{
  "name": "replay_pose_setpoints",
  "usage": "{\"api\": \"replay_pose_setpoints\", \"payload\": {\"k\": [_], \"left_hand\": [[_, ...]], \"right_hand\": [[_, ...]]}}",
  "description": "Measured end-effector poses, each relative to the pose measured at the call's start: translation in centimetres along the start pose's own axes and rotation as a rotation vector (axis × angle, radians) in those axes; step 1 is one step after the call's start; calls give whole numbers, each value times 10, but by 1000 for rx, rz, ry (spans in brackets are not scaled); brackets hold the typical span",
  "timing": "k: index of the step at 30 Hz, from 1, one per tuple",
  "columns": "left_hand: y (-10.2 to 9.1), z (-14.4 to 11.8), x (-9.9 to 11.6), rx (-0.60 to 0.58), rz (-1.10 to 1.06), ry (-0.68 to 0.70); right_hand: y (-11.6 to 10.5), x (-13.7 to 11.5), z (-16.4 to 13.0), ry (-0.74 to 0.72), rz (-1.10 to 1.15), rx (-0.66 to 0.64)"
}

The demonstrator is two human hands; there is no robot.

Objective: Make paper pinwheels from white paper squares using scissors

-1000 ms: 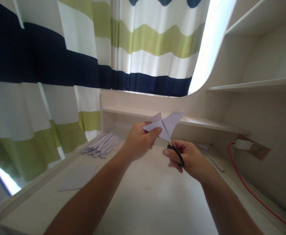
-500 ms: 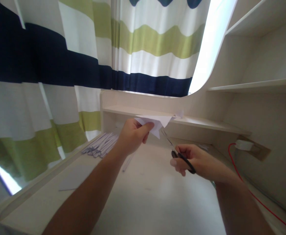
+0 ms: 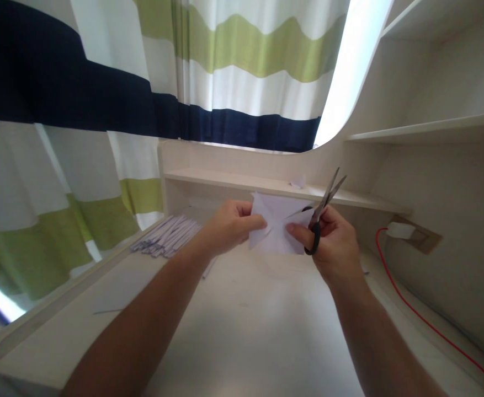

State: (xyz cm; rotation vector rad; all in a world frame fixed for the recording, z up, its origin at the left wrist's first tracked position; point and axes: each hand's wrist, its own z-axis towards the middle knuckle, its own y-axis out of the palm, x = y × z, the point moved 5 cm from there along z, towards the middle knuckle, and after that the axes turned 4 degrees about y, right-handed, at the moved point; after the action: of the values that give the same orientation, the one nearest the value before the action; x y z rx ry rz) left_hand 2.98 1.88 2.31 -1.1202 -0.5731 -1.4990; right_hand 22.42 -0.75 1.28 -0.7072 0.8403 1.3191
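Observation:
A square of white paper (image 3: 278, 234) with slits running in from its corners is held up above the desk, facing me. My left hand (image 3: 238, 223) pinches its left side, thumb on the front. On the other side, my right hand (image 3: 335, 237) grips the paper's right edge with the thumb. That same hand also keeps a pair of scissors (image 3: 326, 198) with black handles, looped on the fingers, blades slightly apart and pointing up, away from the paper's middle.
Rolled paper sticks (image 3: 169, 236) lie in a heap at the desk's back left. Nearer is a flat white sheet (image 3: 121, 289), partly behind my left arm. A paper scrap (image 3: 298, 182) rests on the back shelf (image 3: 225, 179). A red cable (image 3: 407, 306) runs down the right side.
The paper has been unfolded and turned flat toward me. My right hand has moved up to take its right edge, and the scissors have swung from pointing at the paper to pointing upward.

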Motion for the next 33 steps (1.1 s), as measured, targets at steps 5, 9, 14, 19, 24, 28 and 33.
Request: {"api": "replay_pose_setpoints", "payload": {"k": [5, 9, 14, 19, 24, 28, 33], "left_hand": [[-1, -4, 11, 14, -11, 89], [19, -10, 10, -199, -24, 47], [34, -8, -2, -137, 30, 28], [27, -3, -7, 45, -7, 34], [14, -4, 1, 114, -5, 91], [12, -4, 1, 113, 2, 97], [14, -2, -1, 90, -19, 67]], "right_hand": [[-11, 7, 7, -27, 71, 158], [-13, 3, 3, -76, 74, 280], [-9, 4, 0, -79, 67, 272], [-7, 14, 5, -3, 82, 184], [-4, 16, 9, 63, 183, 92], [2, 12, 5, 92, 233, 52], [6, 9, 2, 117, 291, 18]]}}
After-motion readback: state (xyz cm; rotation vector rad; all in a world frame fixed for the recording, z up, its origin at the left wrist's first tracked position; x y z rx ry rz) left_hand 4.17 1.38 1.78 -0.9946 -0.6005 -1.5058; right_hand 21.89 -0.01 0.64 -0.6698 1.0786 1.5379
